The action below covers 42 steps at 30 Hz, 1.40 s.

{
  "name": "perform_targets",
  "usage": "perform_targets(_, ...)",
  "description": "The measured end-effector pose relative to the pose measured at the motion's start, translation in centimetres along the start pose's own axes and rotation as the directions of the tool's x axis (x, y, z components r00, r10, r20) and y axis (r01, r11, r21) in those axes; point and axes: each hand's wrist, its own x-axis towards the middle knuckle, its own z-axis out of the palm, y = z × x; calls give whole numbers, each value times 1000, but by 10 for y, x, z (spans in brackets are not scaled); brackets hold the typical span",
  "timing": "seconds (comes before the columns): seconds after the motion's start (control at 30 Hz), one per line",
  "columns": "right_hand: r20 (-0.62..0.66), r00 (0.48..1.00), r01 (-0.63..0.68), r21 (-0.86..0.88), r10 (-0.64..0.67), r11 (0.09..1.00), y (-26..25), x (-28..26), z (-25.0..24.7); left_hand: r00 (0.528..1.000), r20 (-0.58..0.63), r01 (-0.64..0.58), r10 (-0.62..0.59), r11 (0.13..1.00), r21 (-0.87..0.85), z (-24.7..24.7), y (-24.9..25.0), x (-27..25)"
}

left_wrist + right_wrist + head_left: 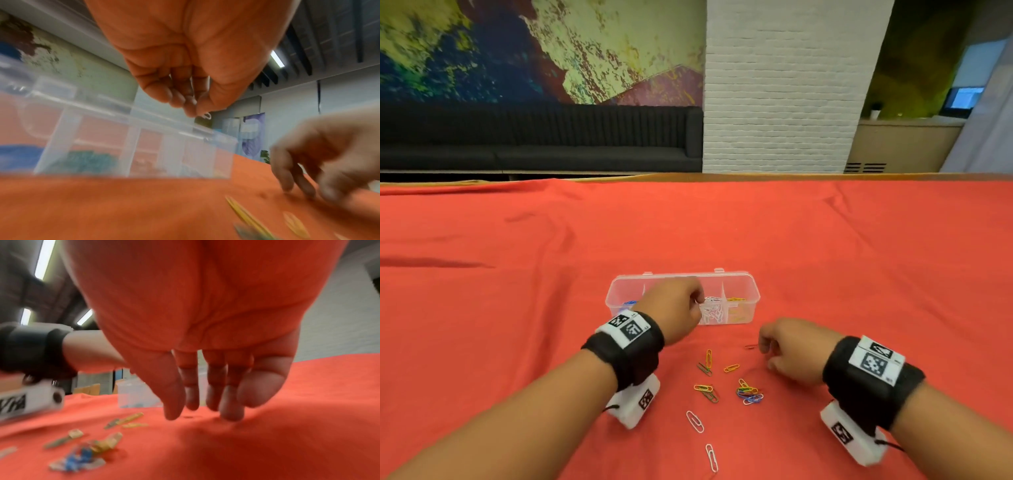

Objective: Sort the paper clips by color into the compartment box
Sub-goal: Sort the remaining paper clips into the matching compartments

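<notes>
above the compartment box (751,294), the left hand (678,308) pinches a white paper clip (207,115) over the white compartment. beside it, the right hand (789,349), fingers bent down, touches the red cloth (859,260) at a red clip (750,346). loose clips (748,394) lie between both wrists. no readable writing.

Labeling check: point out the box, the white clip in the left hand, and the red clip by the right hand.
box (751,297): head view, right end wall.
white clip (207,115): left wrist view, loop below fingers.
red clip (750,346): head view, wire middle.

Left hand (677,308) raised with fingertips pinched together; right hand (789,353) lowered, fingers pointing down.
</notes>
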Motion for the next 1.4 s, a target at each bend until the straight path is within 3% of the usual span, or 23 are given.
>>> perform_targets(0.07,-51,998,-28,-39,26,999,7,3,4,999,-35,17,-16,999,33,-3,1,20)
perform_targets(0.17,-48,998,-26,-8,26,1000,6,7,6,999,45,14,-18,995,95,-3,5,41)
perform_targets(0.33,-5,1000,11,-20,-11,1000,3,11,13,990,107,-113,98,983,146,-11,19,29)
perform_targets(0.4,-19,1000,13,-15,-13,1000,2,11,15,961,234,-183,147,973,140,-10,25,10)
perform_targets(0.5,-38,999,33,32,-32,999,0,11,16,881,456,-248,126,944,218,-3,26,-19)
perform_targets(0.57,-42,998,57,42,-55,998,-2,10,17,845,517,-275,137,940,201,1,22,-32)
perform_targets(0.73,-74,994,82,45,-79,996,-8,8,19,822,542,-302,173,940,159,8,17,-48)
perform_targets(0.93,-40,992,119,82,-116,990,-7,6,15,852,523,-238,25,908,345,-3,8,-51)
perform_targets(1.03,-68,992,113,50,-110,992,-8,3,12,862,492,-290,118,913,288,-2,15,-51)
perform_targets(1.17,-97,993,80,169,-65,982,-11,-5,1,807,556,-361,198,911,199,8,26,-50)
perform_targets(1.4,101,993,45,171,-63,984,-15,-12,-4,837,501,-381,220,891,247,16,24,-59)
